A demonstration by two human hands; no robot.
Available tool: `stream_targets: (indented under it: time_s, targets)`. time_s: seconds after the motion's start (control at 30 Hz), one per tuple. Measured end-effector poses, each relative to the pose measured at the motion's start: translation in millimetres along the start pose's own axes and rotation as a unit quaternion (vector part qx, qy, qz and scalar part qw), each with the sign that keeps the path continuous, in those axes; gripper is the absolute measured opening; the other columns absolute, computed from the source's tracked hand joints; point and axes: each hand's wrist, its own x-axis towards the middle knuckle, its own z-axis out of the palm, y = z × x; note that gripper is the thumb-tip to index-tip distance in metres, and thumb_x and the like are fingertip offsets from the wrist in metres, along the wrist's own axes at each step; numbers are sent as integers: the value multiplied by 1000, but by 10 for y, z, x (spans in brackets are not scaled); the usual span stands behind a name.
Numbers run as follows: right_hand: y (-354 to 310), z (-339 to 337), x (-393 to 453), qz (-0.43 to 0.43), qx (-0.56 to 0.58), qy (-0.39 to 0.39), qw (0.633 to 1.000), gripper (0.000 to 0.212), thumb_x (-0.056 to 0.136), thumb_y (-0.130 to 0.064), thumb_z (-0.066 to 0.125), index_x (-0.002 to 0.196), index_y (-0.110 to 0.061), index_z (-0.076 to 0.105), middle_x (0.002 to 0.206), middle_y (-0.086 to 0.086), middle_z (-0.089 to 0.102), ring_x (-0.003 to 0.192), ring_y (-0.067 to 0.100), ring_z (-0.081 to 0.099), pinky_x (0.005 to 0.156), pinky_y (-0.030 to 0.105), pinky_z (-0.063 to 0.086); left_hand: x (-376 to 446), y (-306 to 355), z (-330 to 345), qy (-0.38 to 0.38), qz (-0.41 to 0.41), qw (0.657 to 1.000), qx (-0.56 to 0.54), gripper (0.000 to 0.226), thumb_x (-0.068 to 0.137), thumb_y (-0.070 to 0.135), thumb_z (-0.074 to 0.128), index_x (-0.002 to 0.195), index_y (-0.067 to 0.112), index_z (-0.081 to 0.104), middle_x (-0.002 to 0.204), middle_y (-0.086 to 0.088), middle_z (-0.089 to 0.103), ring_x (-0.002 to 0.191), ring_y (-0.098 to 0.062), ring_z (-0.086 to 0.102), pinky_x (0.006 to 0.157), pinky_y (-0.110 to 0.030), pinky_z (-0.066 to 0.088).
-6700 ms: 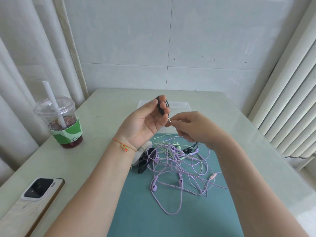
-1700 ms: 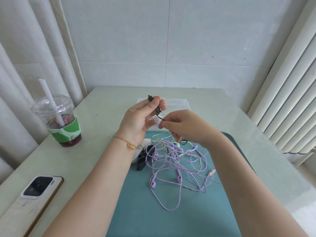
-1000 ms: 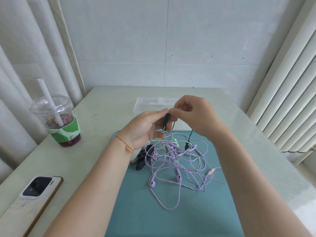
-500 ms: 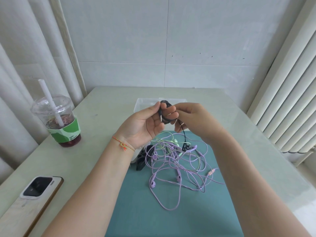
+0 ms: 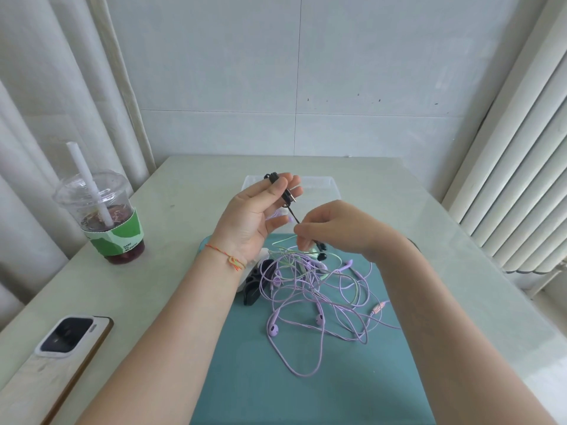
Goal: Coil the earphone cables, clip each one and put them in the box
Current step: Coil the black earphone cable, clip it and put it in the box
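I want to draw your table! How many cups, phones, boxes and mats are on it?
drink cup: 1
phone: 1
clear box: 1
teal mat: 1
Total: 4

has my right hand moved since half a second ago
Yes. The right hand has dropped toward you, away from the clear box, drawing the black cable taut from the left hand.
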Motion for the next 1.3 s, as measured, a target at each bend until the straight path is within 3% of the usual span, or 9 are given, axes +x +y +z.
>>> stream_targets:
  time_s: [0.17, 0.3, 0.43, 0.53, 0.6, 0.7, 0.87, 1.1, 1.3]
  targets:
    - [9, 4, -15, -2, 16, -10, 1000, 13, 91, -19, 57, 93, -18, 70, 66, 0, 69, 57, 14, 59, 62, 26, 49, 32, -55, -45, 51, 53, 987, 143, 12, 88, 17, 68, 97, 14, 75, 100, -9, 74, 97, -16, 68, 53, -19, 50]
    - [-4, -2, 9, -4, -29, 28, 999, 21, 88, -12, 54, 92, -22, 73, 64, -3, 65, 55, 12, 54, 48, 19, 44, 59, -129, -43, 52, 67, 955, 283, 12, 88, 21, 69, 94, 13, 77, 87, 0, 75, 84, -8, 67, 53, -21, 49]
    - [18, -6, 19, 6, -66, 36, 997, 17, 86, -14, 59, 87, -25, 72, 71, -3, 71, 65, 12, 61, 59, 24, 48, 69, -163, -53, 43, 86, 925, 369, 10, 90, 22, 67, 88, 18, 75, 85, 7, 76, 85, -7, 69, 56, -23, 51]
    - [55, 12, 50, -4, -80, 76, 994, 20, 84, -7, 56, 88, -20, 69, 85, 0, 70, 71, 21, 63, 63, 26, 51, 86, -171, -83, 33, 141, 853, 502, 18, 91, 29, 63, 82, 14, 68, 76, -3, 71, 69, -17, 62, 64, -37, 51]
    - [89, 36, 82, -12, -100, 109, 989, 23, 84, -4, 51, 90, -19, 68, 89, 0, 69, 63, 15, 61, 49, 14, 44, 88, -187, -87, 20, 166, 791, 589, 21, 91, 31, 59, 79, 15, 60, 70, -5, 65, 63, -23, 54, 63, -40, 47]
    - [142, 64, 125, -18, -121, 156, 980, 25, 83, -4, 50, 94, -20, 66, 76, -2, 64, 54, 7, 51, 47, 18, 38, 73, -205, -62, -16, 145, 760, 633, 22, 96, 27, 53, 79, 14, 52, 73, -4, 63, 65, -25, 53, 62, -41, 45]
    - [171, 8, 130, -34, -86, 133, 987, 16, 89, -12, 57, 96, -23, 66, 67, -10, 56, 52, 9, 49, 46, 12, 35, 83, -191, -58, -45, 48, 813, 579, 20, 99, 23, 47, 84, 14, 58, 68, 1, 50, 63, -19, 47, 66, -39, 43]
    - [143, -52, 100, -59, 26, 146, 987, 8, 89, -12, 62, 88, -17, 68, 67, -8, 63, 53, 5, 52, 59, 23, 47, 44, -118, -109, -147, -42, 892, 425, 21, 98, 23, 55, 82, 10, 61, 57, 1, 48, 52, -15, 49, 56, -30, 45]
    - [153, -42, 95, -91, 113, 122, 982, 9, 93, -9, 58, 88, -9, 66, 81, 2, 71, 80, 13, 65, 79, 28, 57, 24, -58, -100, -150, -118, 964, 185, 27, 101, 19, 44, 82, 7, 59, 56, 3, 38, 53, -12, 43, 44, -19, 33]
